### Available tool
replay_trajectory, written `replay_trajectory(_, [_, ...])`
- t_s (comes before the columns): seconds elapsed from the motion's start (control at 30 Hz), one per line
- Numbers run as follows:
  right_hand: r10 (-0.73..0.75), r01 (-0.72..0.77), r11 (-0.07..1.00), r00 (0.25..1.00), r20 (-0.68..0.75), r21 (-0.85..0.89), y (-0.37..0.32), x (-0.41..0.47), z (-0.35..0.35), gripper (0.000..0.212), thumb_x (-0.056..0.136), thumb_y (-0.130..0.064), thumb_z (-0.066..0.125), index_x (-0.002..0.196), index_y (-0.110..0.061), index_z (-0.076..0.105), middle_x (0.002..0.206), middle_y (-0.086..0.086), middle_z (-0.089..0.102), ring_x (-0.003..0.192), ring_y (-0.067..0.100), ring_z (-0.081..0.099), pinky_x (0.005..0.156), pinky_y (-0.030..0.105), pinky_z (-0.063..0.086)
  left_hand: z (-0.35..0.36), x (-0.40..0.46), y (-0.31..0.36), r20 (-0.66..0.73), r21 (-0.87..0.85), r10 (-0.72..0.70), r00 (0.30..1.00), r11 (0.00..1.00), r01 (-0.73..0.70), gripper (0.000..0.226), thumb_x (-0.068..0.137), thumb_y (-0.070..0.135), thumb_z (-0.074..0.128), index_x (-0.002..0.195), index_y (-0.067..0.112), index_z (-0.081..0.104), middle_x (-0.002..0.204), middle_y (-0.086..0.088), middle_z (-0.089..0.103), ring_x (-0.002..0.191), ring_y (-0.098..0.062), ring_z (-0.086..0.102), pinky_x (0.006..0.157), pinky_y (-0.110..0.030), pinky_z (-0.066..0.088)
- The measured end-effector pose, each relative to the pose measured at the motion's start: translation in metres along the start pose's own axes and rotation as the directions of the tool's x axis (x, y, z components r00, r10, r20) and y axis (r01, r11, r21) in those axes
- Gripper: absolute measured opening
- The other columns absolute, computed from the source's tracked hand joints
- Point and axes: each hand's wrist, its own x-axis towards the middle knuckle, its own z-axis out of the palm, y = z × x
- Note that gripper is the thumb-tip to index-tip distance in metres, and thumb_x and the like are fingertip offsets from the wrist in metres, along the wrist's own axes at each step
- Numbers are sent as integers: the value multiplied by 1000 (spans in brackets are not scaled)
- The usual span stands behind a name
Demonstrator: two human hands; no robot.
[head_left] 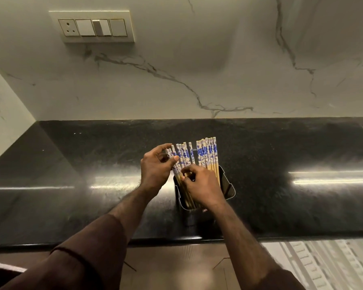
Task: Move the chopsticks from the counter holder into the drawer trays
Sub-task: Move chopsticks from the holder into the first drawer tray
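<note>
Gathering the first bunch from the holder.

Your left hand [155, 168] pinches several blue-and-white patterned bamboo chopsticks [205, 155], all standing in the black holder [228, 188] on the counter; your right hand [199, 185] curls around their lower shafts. Next, likely lift them straight up.

Two bare forearms, entering from the bottom edge. Left hand [155, 170] and right hand [203, 187] both bare: no gloves, rings, or watch visible. Dark brown sleeve [88, 248] on the left arm, pushed up to about mid-forearm, loose-fitting, with a stitched hem seam running across near the cuff. Matching dark brown sleeve edge [281, 279] on the right arm, showing only at the bottom of the frame, most of that forearm uncovered. Plain fabric, no visible print or logo.
</note>
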Motion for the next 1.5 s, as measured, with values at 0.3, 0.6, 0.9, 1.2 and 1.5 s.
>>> replay_trajectory(0.3, [-59,59,998,998,-19,16,-3,-1,1,21,92,-24,65,113,-19,69,107,-2,72,91,5,62,82,21,51,2,-3,8,-141,109,47,989,994,-32,37,75,7,82,110,11,70,97,-8,75,86,-19,73,74,-44,62])
replay_trajectory(0.6, [-153,154,978,988,-16,141,-10,-6,-26,25,92,-28,65,113,-14,68,107,2,72,88,6,64,75,13,48,1,-16,58,-75,52,92,993,995,-88,39,76,3,79,114,6,68,99,-15,73,87,-25,74,76,-47,61])
replay_trajectory(0.9, [-274,250,880,962,2,403,-23,-25,-67,17,89,-14,68,106,-10,71,95,6,74,88,19,70,85,43,57,-5,-40,149,173,99,292,941,945,-312,38,73,6,81,109,13,71,83,-6,77,76,-22,76,67,-33,62])
replay_trajectory(1.2, [-331,191,761,937,117,620,-45,-78,-107,19,92,-11,63,110,-6,67,94,8,76,84,13,74,72,19,56,-22,-82,205,160,-76,298,941,954,-289,38,74,3,79,110,9,69,83,-7,78,75,-25,76,62,-29,60])
replay_trajectory(1.5, [-240,191,737,971,-13,648,-71,-162,-108,15,92,-11,63,105,-6,69,90,10,76,82,21,74,77,31,60,-37,-153,189,370,-181,238,898,967,-182,16,78,11,73,94,10,73,89,-11,77,83,-25,75,70,-28,60])
